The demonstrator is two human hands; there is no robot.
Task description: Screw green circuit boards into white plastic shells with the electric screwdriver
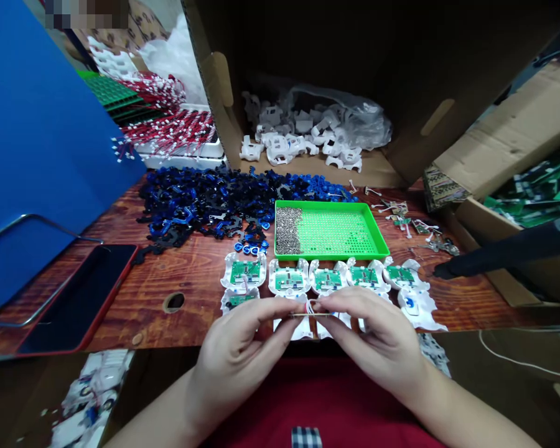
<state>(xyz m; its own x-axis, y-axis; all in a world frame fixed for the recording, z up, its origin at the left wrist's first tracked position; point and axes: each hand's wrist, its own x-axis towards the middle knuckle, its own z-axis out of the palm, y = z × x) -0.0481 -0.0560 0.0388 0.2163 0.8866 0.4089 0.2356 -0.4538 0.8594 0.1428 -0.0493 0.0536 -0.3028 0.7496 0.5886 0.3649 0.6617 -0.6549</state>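
Between my two hands, near the table's front edge, is a small thin circuit board (310, 314), seen nearly edge-on, with short wires looped above it. My left hand (247, 339) pinches its left end between thumb and fingers. At its right end, my right hand (376, 336) grips it in the same way. Just beyond my fingers, white plastic housings (289, 289) stand in a row with green circuit boards (326, 278) inside them. A nearer row of white housings (420, 316) is partly hidden behind my hands; the one at the right holds a blue piece.
A green tray (378, 239) with small screws (288, 230) lies behind the housings. Black and blue parts (205, 199) are heaped at left. A cardboard box (378, 162) holds white shells (280, 146). A phone (81, 292) lies left; a dark bar (508, 249) juts in right.
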